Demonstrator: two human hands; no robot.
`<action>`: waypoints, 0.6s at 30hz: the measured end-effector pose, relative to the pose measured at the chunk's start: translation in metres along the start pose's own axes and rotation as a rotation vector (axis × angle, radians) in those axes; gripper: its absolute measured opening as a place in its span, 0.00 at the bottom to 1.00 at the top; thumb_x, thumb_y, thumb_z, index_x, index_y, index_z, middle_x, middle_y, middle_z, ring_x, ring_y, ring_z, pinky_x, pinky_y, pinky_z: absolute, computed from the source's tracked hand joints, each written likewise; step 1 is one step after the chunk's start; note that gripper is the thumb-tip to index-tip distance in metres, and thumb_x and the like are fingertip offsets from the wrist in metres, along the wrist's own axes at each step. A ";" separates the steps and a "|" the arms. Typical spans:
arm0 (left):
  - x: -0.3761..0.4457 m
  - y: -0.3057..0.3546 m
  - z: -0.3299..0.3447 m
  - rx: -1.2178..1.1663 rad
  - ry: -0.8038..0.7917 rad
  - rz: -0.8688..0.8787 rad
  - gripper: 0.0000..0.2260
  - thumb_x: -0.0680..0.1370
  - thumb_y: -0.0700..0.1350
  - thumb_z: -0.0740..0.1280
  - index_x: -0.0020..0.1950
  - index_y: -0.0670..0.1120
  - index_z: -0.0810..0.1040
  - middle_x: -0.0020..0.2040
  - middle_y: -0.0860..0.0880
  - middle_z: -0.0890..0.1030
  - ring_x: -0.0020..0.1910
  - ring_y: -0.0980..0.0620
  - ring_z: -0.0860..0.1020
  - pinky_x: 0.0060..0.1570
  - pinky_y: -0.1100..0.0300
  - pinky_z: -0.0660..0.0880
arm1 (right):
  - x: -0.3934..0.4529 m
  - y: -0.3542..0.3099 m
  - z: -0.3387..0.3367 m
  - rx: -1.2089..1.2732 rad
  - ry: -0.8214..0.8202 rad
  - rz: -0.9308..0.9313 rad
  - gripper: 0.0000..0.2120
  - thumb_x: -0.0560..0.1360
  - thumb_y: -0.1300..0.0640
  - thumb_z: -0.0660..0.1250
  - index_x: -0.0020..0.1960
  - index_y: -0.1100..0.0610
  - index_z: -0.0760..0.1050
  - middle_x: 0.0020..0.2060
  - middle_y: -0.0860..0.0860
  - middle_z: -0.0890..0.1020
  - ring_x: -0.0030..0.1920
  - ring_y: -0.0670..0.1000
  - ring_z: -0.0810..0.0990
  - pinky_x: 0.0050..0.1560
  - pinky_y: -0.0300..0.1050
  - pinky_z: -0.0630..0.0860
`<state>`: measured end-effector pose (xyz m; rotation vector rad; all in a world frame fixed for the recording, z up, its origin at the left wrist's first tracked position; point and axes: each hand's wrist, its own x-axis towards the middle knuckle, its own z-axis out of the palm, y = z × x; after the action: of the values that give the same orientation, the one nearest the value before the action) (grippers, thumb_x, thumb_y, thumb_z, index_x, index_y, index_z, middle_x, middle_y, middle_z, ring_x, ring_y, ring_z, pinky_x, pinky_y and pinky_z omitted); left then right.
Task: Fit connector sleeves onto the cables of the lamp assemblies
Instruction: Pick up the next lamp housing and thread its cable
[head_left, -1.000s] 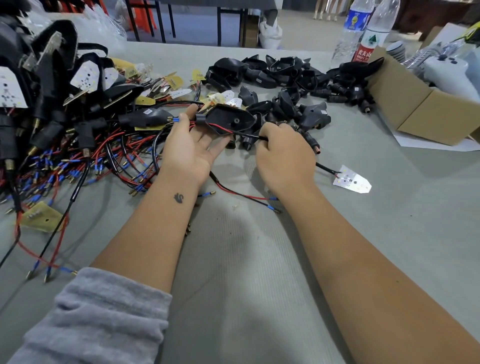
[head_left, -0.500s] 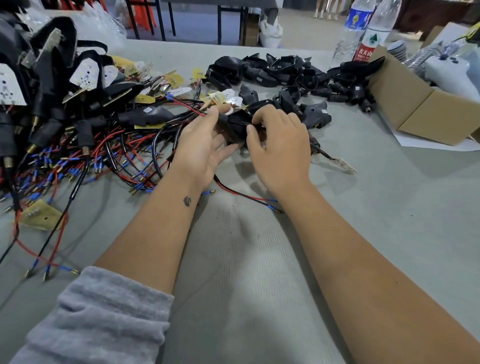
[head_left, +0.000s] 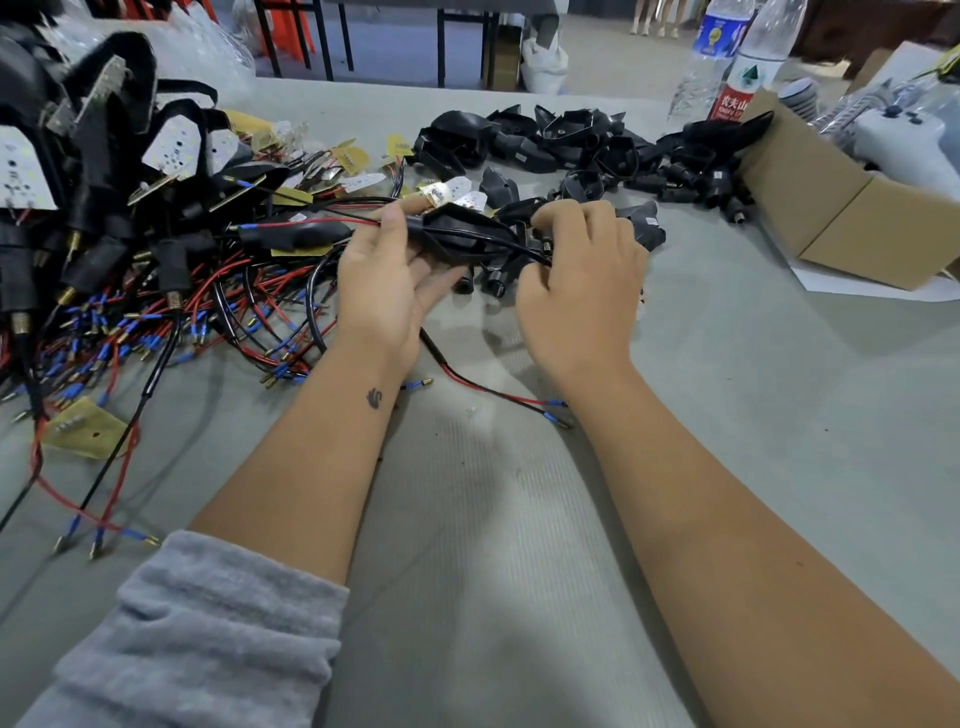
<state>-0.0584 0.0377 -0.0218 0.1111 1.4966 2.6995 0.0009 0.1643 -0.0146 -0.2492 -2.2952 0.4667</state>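
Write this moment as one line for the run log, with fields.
stage: fitting | left hand: holds black lamp housing | right hand: grip on black cable | sleeve: hidden | table: loose housings, wired assemblies

Lamp housing (head_left: 457, 231): again open side up across left hand (head_left: 384, 291), after being gripped by both hands.
Right hand (head_left: 576, 275): fingertips now pinching black cable (head_left: 514, 249) at housing's right end.
White LED board: gone from beside right hand.

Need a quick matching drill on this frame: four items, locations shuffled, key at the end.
1. cardboard box
2. black lamp housing
3. yellow circuit board
4. water bottles

A. far edge of table, right of centre
B. held between left hand and right hand
C. right side of table
D. near left, under red and black wires

1-C, 2-B, 3-D, 4-A
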 end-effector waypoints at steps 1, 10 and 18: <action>0.001 0.001 -0.001 -0.017 0.031 0.013 0.13 0.85 0.48 0.53 0.53 0.47 0.77 0.51 0.43 0.84 0.50 0.46 0.84 0.45 0.54 0.81 | 0.001 0.003 0.000 -0.039 -0.036 0.036 0.17 0.70 0.60 0.61 0.58 0.55 0.74 0.54 0.52 0.75 0.56 0.56 0.71 0.58 0.48 0.62; 0.002 0.004 -0.002 -0.083 0.182 0.036 0.13 0.85 0.48 0.52 0.54 0.46 0.75 0.55 0.42 0.82 0.51 0.46 0.84 0.47 0.53 0.82 | 0.004 0.017 0.009 -0.192 -0.177 0.114 0.10 0.81 0.55 0.56 0.57 0.52 0.75 0.54 0.51 0.78 0.58 0.57 0.70 0.58 0.51 0.61; 0.002 0.001 0.001 0.032 0.106 -0.039 0.10 0.84 0.47 0.59 0.53 0.43 0.76 0.51 0.41 0.84 0.48 0.46 0.85 0.48 0.50 0.82 | 0.002 0.012 0.012 -0.081 -0.152 -0.034 0.10 0.80 0.55 0.58 0.55 0.52 0.77 0.47 0.52 0.75 0.53 0.56 0.70 0.55 0.49 0.64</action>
<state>-0.0600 0.0376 -0.0202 -0.0601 1.5530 2.6902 -0.0084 0.1730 -0.0262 -0.2208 -2.4660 0.3868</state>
